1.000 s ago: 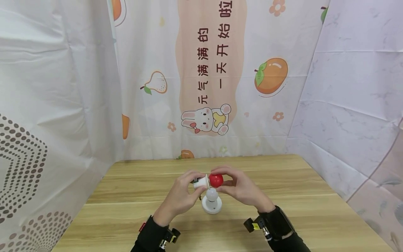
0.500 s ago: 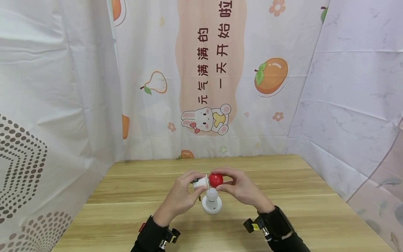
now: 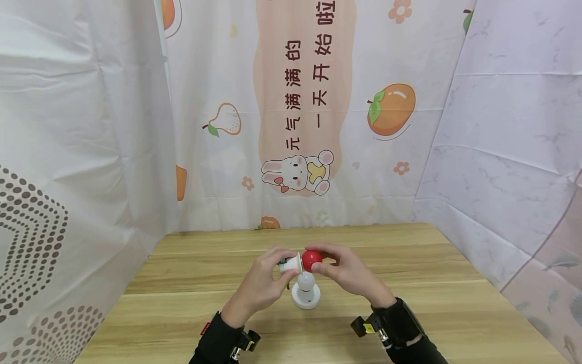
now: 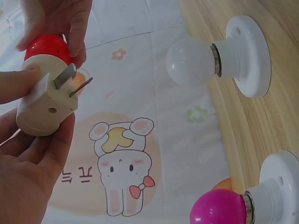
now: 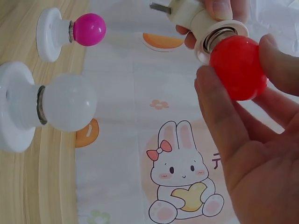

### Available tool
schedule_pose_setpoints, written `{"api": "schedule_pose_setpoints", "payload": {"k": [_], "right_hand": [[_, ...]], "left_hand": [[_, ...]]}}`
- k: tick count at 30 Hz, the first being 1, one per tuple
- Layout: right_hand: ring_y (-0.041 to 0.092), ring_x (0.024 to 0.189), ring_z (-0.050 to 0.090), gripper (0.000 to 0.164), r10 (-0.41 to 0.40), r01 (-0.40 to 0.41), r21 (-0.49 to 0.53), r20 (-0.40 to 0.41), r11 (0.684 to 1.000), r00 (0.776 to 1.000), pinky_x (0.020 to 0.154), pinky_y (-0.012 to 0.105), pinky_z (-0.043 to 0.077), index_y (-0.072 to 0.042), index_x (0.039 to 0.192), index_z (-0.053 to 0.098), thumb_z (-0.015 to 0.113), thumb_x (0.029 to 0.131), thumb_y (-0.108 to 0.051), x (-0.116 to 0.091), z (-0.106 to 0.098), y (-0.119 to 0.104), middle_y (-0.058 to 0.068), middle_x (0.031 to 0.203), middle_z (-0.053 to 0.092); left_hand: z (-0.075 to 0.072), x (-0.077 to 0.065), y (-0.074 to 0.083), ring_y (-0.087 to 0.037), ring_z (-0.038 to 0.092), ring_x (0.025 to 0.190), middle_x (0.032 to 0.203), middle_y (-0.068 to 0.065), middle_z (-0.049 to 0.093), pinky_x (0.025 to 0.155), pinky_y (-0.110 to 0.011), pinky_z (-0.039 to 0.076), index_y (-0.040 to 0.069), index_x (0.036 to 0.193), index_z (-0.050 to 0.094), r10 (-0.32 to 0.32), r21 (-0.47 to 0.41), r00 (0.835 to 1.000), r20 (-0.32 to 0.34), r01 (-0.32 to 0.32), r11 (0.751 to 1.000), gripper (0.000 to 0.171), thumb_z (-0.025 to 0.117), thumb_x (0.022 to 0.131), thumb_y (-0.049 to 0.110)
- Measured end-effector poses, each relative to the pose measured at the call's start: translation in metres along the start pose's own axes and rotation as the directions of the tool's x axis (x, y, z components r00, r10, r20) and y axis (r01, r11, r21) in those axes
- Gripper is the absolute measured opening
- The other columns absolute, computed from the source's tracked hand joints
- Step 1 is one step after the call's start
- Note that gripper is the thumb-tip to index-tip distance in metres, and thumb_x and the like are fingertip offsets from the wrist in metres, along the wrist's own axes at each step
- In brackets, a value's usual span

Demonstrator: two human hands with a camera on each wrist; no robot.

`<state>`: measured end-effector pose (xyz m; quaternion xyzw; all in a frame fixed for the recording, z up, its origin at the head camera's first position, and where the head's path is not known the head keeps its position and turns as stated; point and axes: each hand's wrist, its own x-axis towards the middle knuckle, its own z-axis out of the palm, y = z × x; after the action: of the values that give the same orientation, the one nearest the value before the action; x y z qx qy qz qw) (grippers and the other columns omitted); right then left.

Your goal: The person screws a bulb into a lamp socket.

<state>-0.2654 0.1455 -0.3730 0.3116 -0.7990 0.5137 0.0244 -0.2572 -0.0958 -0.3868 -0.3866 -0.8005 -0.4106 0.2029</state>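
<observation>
My left hand (image 3: 260,282) grips a white plug-in lamp socket (image 4: 44,109), its flat metal prongs bare in the left wrist view. My right hand (image 3: 353,272) holds a red light bulb (image 5: 237,67) between thumb and fingers. The bulb's metal screw base sits partly inside the socket's mouth, as the right wrist view shows; how deep the thread is engaged I cannot tell. Both are held above the table, just over a white bulb (image 3: 306,281) that stands upright in a round white lamp holder (image 3: 305,300).
A magenta bulb (image 5: 90,29) in a second white holder (image 5: 48,35) stands beyond the white one, mostly hidden by the hands in the head view. The wooden table (image 3: 204,323) is bordered by printed curtains (image 3: 218,167) at the back and sides.
The right thumb has slid left over the front of the red bulb, and the fingers have shifted round it. The left hand and socket stay put.
</observation>
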Motion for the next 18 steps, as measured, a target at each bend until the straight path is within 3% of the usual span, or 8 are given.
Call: {"api": "schedule_pose_setpoints", "payload": {"k": [13,18], "right_hand": [[0.03,0.108,0.066,0.04,0.091,-0.092,0.084,0.015,0.992,0.996,0.083,0.035,0.059,0.004,0.134,0.06,0.064,0.101,-0.017,-0.0003,0.002,-0.0028,0.019,0.124,0.065],[0.029,0.112,0.063,0.046,0.081,-0.082,0.052,0.02,0.995,0.997,0.086,0.035,0.058,-0.001,0.14,0.057,0.066,0.1,-0.021,-0.0003,0.0001,-0.0023,0.017,0.128,0.064]], "left_hand": [[0.0019,-0.0001,-0.0003,-0.016,0.064,0.108,0.118,-0.004,0.067,0.091,-0.034,0.055,0.003,0.121,0.067,-0.018,-0.012,1.0,0.016,0.018,1.0,0.032,0.076,0.091,0.006],[0.0014,-0.0005,-0.0008,-0.016,0.064,0.107,0.117,-0.004,0.067,0.09,-0.034,0.055,0.004,0.121,0.068,-0.019,-0.018,1.0,-0.001,0.019,1.0,0.032,0.078,0.09,0.006]]}}
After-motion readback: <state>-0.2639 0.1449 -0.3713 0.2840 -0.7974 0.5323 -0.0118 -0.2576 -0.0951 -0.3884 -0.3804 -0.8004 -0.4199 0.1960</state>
